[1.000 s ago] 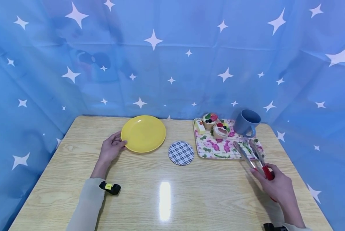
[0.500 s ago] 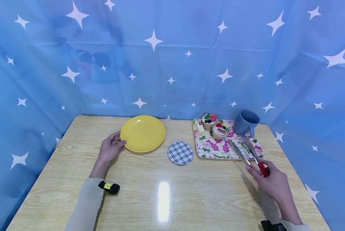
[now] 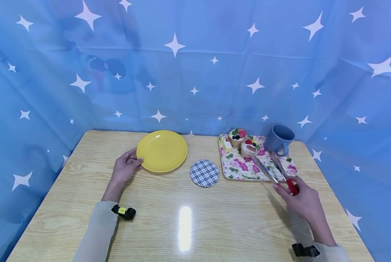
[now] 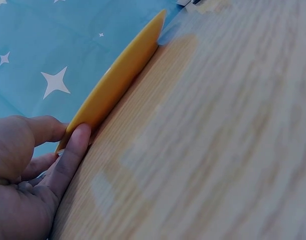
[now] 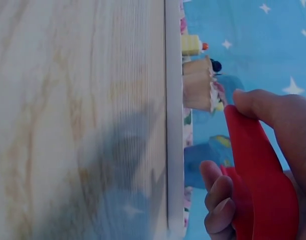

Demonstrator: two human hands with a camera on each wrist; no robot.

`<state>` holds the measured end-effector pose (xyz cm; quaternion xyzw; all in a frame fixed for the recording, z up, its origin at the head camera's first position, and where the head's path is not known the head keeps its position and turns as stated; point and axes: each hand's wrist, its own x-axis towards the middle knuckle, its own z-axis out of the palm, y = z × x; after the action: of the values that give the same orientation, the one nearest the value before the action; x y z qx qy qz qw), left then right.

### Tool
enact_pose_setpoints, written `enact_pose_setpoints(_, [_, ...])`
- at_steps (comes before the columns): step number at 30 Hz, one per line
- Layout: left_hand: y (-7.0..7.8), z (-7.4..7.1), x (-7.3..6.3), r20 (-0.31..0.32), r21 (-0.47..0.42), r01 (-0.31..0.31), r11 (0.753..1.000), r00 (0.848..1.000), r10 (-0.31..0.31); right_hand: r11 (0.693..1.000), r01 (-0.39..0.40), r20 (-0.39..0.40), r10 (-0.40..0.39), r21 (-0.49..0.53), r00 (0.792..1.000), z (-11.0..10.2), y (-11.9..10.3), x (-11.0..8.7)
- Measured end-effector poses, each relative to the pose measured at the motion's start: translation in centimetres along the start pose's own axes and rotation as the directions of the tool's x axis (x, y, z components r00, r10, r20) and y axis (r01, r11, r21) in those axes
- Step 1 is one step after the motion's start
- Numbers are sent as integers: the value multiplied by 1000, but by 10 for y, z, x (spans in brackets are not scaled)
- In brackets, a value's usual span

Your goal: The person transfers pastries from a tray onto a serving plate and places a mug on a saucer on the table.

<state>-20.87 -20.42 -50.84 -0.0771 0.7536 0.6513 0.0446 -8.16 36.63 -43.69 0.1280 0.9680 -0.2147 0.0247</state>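
My left hand [image 3: 126, 169] pinches the left rim of a yellow plate [image 3: 162, 151]; the left wrist view shows the thumb and fingers at the plate's edge [image 4: 115, 82], low over the wood. My right hand [image 3: 301, 200] holds red-handled metal tongs [image 3: 264, 169] with their arms spread. The tong tips reach over the flowered tray [image 3: 238, 171], one tip close by the nearer fruit-topped cupcake [image 3: 249, 149]. Behind it sit a second cupcake [image 3: 237, 137] and a small cake slice [image 3: 226, 144]. In the right wrist view the red handle [image 5: 258, 175] hides much of the tongs.
A blue-grey mug [image 3: 278, 140] stands at the tray's back right, close to the tongs' right arm. Between plate and tray lies a round checked coaster [image 3: 204, 174]. A blue star-patterned curtain [image 3: 195, 72] hangs behind the wooden table [image 3: 149, 218].
My right hand has moved forward and left, bringing the spread tongs further over the tray towards the nearer cupcake. The left hand and the plate have stayed in place.
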Motion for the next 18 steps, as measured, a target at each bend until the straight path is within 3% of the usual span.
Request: enact_pose_setpoints(18, [1, 1, -3, -11, 3, -20, 1000, 1000, 20, 999, 45, -12, -45, -10, 999, 7, -9, 17])
